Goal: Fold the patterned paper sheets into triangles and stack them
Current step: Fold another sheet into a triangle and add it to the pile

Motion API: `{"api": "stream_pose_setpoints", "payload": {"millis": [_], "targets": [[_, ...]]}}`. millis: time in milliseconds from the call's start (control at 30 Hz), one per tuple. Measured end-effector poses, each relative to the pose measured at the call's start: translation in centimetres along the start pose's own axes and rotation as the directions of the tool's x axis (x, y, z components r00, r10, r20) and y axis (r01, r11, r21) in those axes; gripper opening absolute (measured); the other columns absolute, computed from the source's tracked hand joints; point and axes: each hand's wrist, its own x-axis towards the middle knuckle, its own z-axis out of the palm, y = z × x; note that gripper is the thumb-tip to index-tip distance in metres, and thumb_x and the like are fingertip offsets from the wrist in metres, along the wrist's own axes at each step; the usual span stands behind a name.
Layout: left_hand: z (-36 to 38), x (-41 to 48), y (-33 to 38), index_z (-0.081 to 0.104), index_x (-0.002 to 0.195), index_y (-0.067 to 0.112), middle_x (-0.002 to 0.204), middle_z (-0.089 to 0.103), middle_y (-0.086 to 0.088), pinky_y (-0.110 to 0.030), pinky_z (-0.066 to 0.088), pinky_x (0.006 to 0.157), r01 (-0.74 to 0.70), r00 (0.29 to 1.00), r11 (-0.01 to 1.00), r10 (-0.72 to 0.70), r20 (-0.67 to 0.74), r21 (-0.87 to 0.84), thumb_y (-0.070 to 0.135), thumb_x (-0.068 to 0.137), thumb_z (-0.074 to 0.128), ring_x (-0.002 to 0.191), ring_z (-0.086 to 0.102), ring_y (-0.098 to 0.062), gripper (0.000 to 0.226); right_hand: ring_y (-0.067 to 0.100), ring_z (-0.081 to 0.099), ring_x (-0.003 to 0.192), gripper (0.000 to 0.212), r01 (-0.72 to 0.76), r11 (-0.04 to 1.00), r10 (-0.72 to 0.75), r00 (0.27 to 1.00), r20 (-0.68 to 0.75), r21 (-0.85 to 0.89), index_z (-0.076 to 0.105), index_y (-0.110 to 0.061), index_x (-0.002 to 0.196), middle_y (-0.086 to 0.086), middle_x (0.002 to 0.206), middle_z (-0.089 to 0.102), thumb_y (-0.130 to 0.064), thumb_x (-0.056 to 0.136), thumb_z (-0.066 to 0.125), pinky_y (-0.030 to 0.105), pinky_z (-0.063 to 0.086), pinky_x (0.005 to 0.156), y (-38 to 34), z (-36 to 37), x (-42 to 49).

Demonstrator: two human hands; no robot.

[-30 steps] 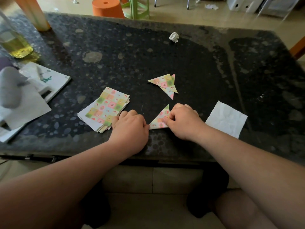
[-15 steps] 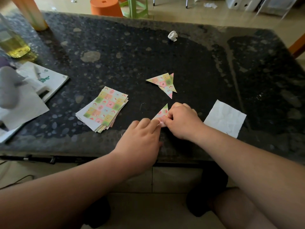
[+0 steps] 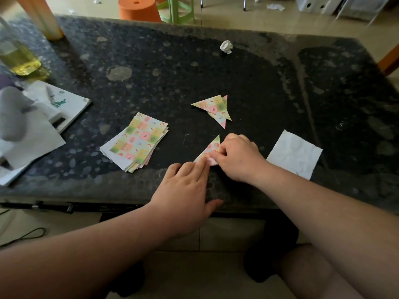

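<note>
A folded patterned triangle [image 3: 211, 147] lies near the front edge of the dark stone table [image 3: 194, 72]. My right hand [image 3: 238, 157] pinches its right corner with curled fingers. My left hand [image 3: 185, 186] lies flat with straight fingers, its fingertips pressing the triangle's lower left edge. Farther back rests a small stack of finished patterned triangles [image 3: 216, 107]. To the left sits a pile of unfolded patterned paper sheets [image 3: 138, 142].
A white paper square [image 3: 294, 154] lies right of my right hand. A crumpled paper ball [image 3: 226, 47] sits farther back. Booklets and white papers [image 3: 32, 126] crowd the left edge, with a bottle of yellow liquid [image 3: 17, 59] behind them. An orange stool [image 3: 138, 8] stands beyond the table.
My left hand slid right and flattened, its fingertips now on the triangle's lower edge. My right hand kept its pinch on the triangle's right corner.
</note>
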Motion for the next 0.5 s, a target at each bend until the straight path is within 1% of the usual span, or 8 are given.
{"api": "stream_pose_setpoints", "payload": {"millis": [67,133,200,233,300,400,433,500], "targets": [[0.0,0.0,-0.1,0.001,0.163,0.015,0.171,0.004,0.000,-0.042,0.013,0.123,0.004,1.000,1.000,-0.004,0.019,-0.005,0.076,0.095,0.024,0.150,0.017,-0.017,0.094,0.018,0.052,0.104,0.039,-0.017,0.999,0.015,0.999,0.034,0.042,0.062,-0.023,0.071,-0.005,0.103,0.054,-0.049,0.100,0.057,0.043,0.049,0.093,0.1,-0.3,0.0],[-0.1,0.1,-0.2,0.000,0.163,0.015,0.171,0.001,0.000,-0.042,0.012,0.123,-0.003,0.999,1.000,0.003,0.043,0.003,0.078,0.094,0.023,0.150,0.017,-0.018,0.096,0.017,0.057,0.096,0.035,-0.045,0.996,0.036,0.993,0.113,0.081,0.068,-0.018,0.072,-0.002,0.105,0.054,-0.042,0.097,0.063,0.041,0.054,0.085,0.2,-0.9,0.1],[-0.3,0.3,-0.2,-0.001,0.163,0.016,0.171,-0.001,0.000,-0.042,0.011,0.123,-0.006,0.998,1.000,0.005,0.058,0.008,0.079,0.093,0.023,0.149,0.016,-0.019,0.097,0.019,0.058,0.093,0.026,-0.060,0.997,0.050,0.980,0.194,0.045,0.070,-0.017,0.073,0.000,0.108,0.053,-0.032,0.094,0.064,0.036,0.052,0.074,0.1,-1.6,0.2],[-0.3,0.4,-0.3,-0.001,0.163,0.016,0.171,-0.001,0.001,-0.041,0.011,0.122,-0.004,0.998,1.000,0.004,0.060,0.007,0.079,0.093,0.023,0.149,0.017,-0.019,0.097,0.020,0.058,0.095,0.024,-0.059,0.998,0.055,0.975,0.217,0.012,0.069,-0.017,0.075,0.001,0.110,0.053,-0.029,0.094,0.063,0.034,0.048,0.071,0.0,-1.9,0.3],[-0.4,0.6,-0.4,0.001,0.163,0.016,0.171,0.000,0.002,-0.041,0.011,0.121,-0.002,0.998,1.000,0.002,0.056,0.004,0.079,0.093,0.024,0.148,0.018,-0.019,0.097,0.023,0.056,0.106,0.020,-0.052,0.998,0.060,0.971,0.232,-0.042,0.068,-0.017,0.085,0.002,0.116,0.053,-0.031,0.096,0.059,0.035,0.049,0.076,-0.4,-2.2,0.4],[-0.4,0.6,-0.6,0.005,0.163,0.019,0.170,0.004,0.003,-0.041,0.015,0.121,0.001,0.999,1.000,-0.001,0.048,0.001,0.080,0.093,0.024,0.146,0.022,-0.018,0.095,0.025,0.051,0.121,0.029,-0.060,0.994,0.079,0.972,0.221,-0.093,0.069,-0.015,0.111,0.004,0.126,0.051,-0.038,0.098,0.057,0.045,0.052,0.097,-0.8,-2.2,0.2],[-0.4,0.6,-0.6,0.006,0.163,0.020,0.170,0.005,0.004,-0.041,0.015,0.121,0.004,0.999,1.000,-0.004,0.047,-0.002,0.080,0.093,0.025,0.145,0.023,-0.018,0.095,0.025,0.049,0.123,0.034,-0.071,0.992,0.093,0.972,0.216,-0.104,0.068,-0.015,0.117,0.004,0.128,0.051,-0.041,0.098,0.057,0.046,0.051,0.100,-0.8,-2.1,0.1],[-0.4,0.6,-0.6,0.006,0.162,0.021,0.169,0.007,0.006,-0.043,0.016,0.121,0.010,0.999,1.000,-0.010,0.045,0.002,0.082,0.092,0.025,0.145,0.024,-0.019,0.095,0.024,0.052,0.118,0.041,-0.102,0.991,0.118,0.974,0.196,-0.090,0.068,-0.016,0.116,0.004,0.125,0.052,-0.051,0.095,0.060,0.046,0.052,0.098,-0.6,-2.2,-0.2]]}}
